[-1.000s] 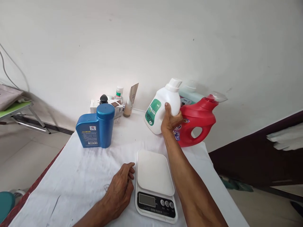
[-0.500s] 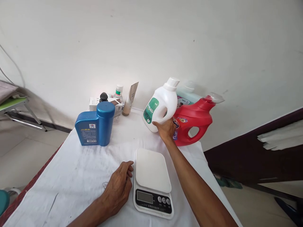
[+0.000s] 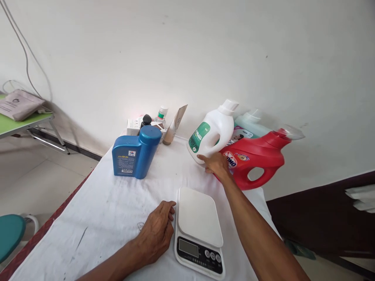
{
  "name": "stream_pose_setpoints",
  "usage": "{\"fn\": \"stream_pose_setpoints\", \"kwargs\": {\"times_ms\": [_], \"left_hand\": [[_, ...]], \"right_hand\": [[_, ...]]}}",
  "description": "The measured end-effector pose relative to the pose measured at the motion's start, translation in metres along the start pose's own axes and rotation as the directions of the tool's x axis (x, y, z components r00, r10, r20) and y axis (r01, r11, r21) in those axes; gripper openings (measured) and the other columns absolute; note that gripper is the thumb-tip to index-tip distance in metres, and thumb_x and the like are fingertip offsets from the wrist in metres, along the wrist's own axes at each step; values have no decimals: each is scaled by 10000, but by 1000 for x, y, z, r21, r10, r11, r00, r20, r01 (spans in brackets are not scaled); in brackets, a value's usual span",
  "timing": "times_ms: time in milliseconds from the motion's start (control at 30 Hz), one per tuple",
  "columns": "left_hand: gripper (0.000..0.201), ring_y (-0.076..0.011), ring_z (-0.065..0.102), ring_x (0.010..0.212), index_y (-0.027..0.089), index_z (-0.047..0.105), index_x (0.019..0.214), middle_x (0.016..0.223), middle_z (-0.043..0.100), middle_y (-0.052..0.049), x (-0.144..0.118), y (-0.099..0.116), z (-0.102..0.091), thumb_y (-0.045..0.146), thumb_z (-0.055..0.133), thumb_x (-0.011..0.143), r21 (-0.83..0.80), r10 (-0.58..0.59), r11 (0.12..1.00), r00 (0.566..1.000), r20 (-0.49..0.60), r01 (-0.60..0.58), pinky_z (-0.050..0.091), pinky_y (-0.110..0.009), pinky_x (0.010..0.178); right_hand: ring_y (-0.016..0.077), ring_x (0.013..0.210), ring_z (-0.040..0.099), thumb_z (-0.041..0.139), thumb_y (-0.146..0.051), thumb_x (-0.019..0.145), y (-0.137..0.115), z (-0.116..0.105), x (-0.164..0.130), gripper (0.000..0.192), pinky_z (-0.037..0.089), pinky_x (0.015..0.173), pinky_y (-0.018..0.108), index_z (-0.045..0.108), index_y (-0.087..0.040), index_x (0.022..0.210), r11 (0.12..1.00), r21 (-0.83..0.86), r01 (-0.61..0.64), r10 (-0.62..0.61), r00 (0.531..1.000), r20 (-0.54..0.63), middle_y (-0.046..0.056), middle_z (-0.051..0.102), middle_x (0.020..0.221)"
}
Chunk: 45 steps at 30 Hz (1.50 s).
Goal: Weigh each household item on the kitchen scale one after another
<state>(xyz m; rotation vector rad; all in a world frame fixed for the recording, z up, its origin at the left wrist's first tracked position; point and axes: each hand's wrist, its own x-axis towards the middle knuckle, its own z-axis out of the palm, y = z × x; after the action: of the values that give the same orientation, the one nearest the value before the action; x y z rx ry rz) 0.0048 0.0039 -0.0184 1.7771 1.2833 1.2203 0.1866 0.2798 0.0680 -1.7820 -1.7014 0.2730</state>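
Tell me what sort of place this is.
Probably a plain room at home, set up as a makeshift weighing station: a cloth-covered table against a bare white wall, a digital kitchen scale, and household bottles such as the white detergent bottle.

The person's two arms show bare from the hands up to the frame edge, with no sleeve in view on either forearm. The left hand (image 3: 156,232) and the right hand (image 3: 216,164) are both ungloved. No ring, watch or bracelet shows on the fingers or wrists. The forearms are lean, with sinews visible.
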Motion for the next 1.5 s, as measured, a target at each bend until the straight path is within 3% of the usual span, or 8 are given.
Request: {"fn": "stream_pose_setpoints", "kwargs": {"times_ms": [133,233,333,500,767,933,1167,1500], "left_hand": [[577,-196,624,958,205,403,1403,1141,607,-97,-1,-4,3,-15,406,870,7,22,1000,1000,6,-22,586,-370,879],[591,-197,621,968,207,386,1423,1144,601,-98,-2,-6,4,-15,410,876,15,46,999,999,-11,-46,583,-372,895],[588,-199,619,961,189,391,1419,1127,605,-98,-3,-7,4,-13,424,868,22,44,999,999,-7,-44,587,-373,892],[582,-213,607,959,128,400,1420,1133,609,-130,-1,-5,3,-13,428,856,2,46,999,999,2,-46,590,-394,906],[569,-217,607,934,123,445,1368,1112,615,-128,2,0,-3,-6,443,814,11,21,1000,999,24,-21,592,-399,888],[522,-205,623,924,148,472,1329,1111,620,-114,2,-4,-3,6,443,827,17,29,999,1000,12,-29,588,-392,882],[486,-209,648,927,171,479,1319,1133,624,-106,3,-11,-4,48,442,850,39,-4,999,999,37,3,583,-413,897],[503,-186,663,929,192,490,1317,1108,645,-84,4,-12,-7,45,456,837,51,12,999,999,39,-14,584,-387,902]], "right_hand": [[317,627,692,881,-556,660,-39,3,-4,433,557,721,455,614,-215,650,992,60,107,-113,986,121,58,628,549],[337,1036,708,749,-672,786,-88,23,9,543,529,936,448,659,-190,1020,967,158,199,-207,978,30,141,750,1028],[361,1314,579,701,-729,805,-134,50,30,787,472,1064,459,533,-164,1326,949,247,194,-191,981,-36,220,605,1408],[360,1259,606,783,-497,840,-167,85,48,698,486,1066,503,512,-133,1370,945,319,75,-73,997,-20,212,625,1347],[258,1050,679,603,-270,964,-146,61,25,228,565,934,442,676,-136,1133,867,495,53,-10,996,-90,122,709,1135],[276,924,714,612,-274,802,-133,-7,-16,184,593,799,396,676,-170,938,700,703,127,-97,992,-83,70,733,901],[333,893,763,787,-277,704,-93,-100,-114,278,602,781,537,678,-237,957,439,892,104,-147,988,-43,47,745,822],[324,1032,747,755,-374,863,-41,-99,-162,148,606,817,440,726,-231,837,554,806,208,-198,973,-115,68,779,934]]}}
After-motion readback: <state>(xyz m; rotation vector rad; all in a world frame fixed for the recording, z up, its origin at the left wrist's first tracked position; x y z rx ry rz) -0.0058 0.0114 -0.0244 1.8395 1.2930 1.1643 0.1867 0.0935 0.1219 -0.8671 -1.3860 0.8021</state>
